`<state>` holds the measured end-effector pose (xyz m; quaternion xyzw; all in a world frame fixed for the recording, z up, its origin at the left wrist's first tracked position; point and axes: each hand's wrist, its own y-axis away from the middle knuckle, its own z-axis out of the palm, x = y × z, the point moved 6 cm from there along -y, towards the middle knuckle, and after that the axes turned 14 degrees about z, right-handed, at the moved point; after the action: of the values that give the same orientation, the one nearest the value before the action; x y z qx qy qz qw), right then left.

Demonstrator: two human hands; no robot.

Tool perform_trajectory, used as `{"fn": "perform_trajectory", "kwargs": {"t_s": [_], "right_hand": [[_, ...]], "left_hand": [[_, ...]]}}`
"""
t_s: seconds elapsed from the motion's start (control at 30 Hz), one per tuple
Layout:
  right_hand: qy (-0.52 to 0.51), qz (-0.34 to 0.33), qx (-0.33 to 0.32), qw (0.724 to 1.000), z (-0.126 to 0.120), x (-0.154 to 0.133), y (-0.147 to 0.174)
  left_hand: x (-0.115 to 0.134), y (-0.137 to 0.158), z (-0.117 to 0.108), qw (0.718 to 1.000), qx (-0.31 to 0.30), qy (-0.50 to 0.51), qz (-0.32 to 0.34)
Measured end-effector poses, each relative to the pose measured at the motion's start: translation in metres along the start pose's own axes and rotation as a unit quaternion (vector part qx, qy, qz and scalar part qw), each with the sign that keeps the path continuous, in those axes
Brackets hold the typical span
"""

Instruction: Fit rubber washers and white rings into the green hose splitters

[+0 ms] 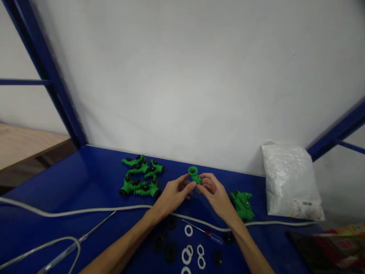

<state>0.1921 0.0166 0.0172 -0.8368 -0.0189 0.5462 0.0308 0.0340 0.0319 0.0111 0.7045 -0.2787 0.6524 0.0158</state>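
Note:
Between both hands, a green plastic hose splitter body (193, 172) is lifted above the blue table, its round open end tilted up. My left hand (177, 190) pinches it from the left with thumb and fingers. On the opposite side, my right hand (212, 190) grips its lower part, and the fingers hide some of it. White ring washers (186, 256) and black rings (170, 253) lie on the table below the hands. A screwdriver (212, 236) with a red and clear handle rests near my right forearm.
Several green splitters with black parts (142, 167) sit to the left, and more green bodies (243, 205) to the right. A pale cable (85, 210) crosses the table. A long thin tool (65, 253) lies at left. A white plastic bag (292, 182) leans on the wall.

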Motion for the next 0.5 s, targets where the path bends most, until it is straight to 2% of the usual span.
{"fn": "perform_trajectory", "kwargs": {"t_s": [0.17,0.37,0.5], "right_hand": [[-0.025,-0.028,-0.011,0.999,0.023,-0.005,0.015],[-0.025,-0.03,0.018,0.999,0.014,-0.007,0.018],[0.039,-0.032,-0.033,0.998,0.012,-0.014,0.023]], "left_hand": [[0.003,-0.001,-0.002,0.998,0.028,-0.013,0.055],[-0.007,-0.004,0.001,0.992,0.063,0.105,0.01],[-0.005,-0.005,-0.004,0.982,0.113,0.152,-0.026]]}}
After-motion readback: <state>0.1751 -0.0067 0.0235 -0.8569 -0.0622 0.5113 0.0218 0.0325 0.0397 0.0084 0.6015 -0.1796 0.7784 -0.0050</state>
